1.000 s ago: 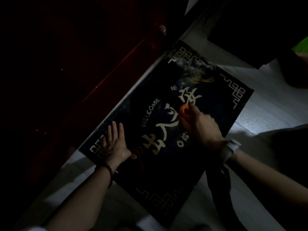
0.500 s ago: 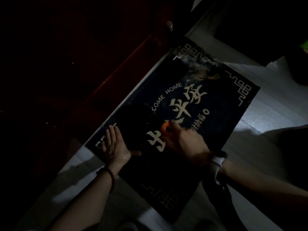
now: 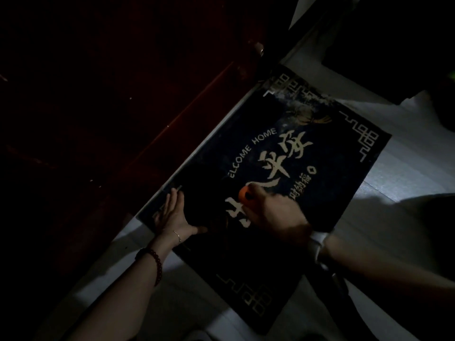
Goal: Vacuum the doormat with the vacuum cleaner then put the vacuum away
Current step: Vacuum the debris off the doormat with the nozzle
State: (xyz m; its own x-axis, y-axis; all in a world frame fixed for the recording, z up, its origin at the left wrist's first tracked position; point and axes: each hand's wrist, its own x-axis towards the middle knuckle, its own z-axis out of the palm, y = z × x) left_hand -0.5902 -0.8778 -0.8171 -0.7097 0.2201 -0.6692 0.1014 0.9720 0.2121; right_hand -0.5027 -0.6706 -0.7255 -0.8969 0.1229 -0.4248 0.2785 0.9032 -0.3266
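Head view: the mat (image 3: pixel 307 183) lies flat on the pale floor (image 3: pixel 394 217), one long edge against the dark red door (image 3: pixel 123 119). The left hand (image 3: pixel 172 215) rests flat, fingers straight, on the mat's corner nearest the door, holding nothing. The right hand (image 3: pixel 275 210) is wrapped round the vacuum (image 3: pixel 245 193) at mid-mat, over the big pale lettering; only its orange tip shows past the knuckles, the rest being hidden or lost in the gloom. A dark strap or hose (image 3: pixel 332 286) trails from that wrist off the mat's edge away from the door.

Risks, as I judge them: suction may lift or ruck the thin mat if the left hand eases off. The dim light makes missed patches likely, especially at the far patterned corners. The trailing strap could snag on the mat edge and jerk the stroke.
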